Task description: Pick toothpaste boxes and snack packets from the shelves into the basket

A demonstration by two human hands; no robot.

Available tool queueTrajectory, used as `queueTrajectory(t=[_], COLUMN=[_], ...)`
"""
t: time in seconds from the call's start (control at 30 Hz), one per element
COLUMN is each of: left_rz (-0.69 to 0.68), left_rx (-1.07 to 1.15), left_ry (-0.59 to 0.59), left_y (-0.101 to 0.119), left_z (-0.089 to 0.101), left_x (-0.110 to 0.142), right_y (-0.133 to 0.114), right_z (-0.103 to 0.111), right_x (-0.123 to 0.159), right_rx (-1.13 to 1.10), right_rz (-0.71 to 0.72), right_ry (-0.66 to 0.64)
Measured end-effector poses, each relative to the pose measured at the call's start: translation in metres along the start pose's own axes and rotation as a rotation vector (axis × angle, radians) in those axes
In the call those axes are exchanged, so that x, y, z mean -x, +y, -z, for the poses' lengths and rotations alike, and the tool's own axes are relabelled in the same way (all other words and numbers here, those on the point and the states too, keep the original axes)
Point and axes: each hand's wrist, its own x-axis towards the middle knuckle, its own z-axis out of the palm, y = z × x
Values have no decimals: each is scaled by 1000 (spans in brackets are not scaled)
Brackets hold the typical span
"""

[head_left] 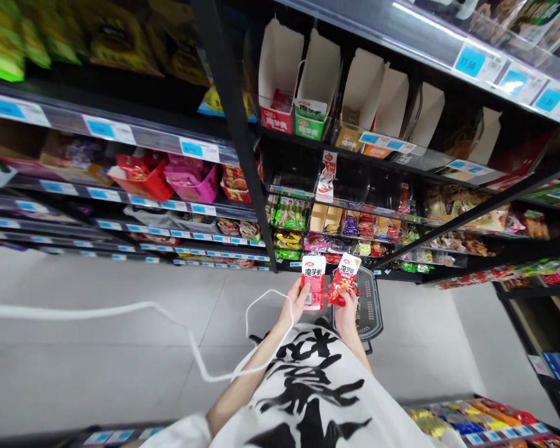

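My left hand (297, 303) is closed round the lower part of a red and white snack packet (313, 281), held upright in front of me. My right hand (346, 307) grips a second red snack packet (344, 279), tilted a little to the right. The two packets are side by side, nearly touching, above a dark shopping basket (371, 306) on the floor. Both hands are at chest height above my white shirt with black lettering.
Black shelves (242, 155) full of snack packs and open white cardboard display boxes (280, 74) rise ahead, with blue price tags along the edges. A white cable (177, 323) loops across the grey tiled floor (98, 348). More shelves stand at the right and behind me.
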Motion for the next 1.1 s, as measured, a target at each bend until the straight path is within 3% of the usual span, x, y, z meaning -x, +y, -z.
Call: queueTrajectory(t=[0.77, 1.1], left_rz=[-4, -10], left_rx=[-1, 21], left_ry=[-40, 45], left_y=[-4, -16], left_z=[1, 10], left_x=[-5, -13], right_y=[-2, -10], right_z=[1, -10], right_x=[-5, -3], right_rx=[-1, 41], right_rz=[22, -28], right_ry=[-57, -319])
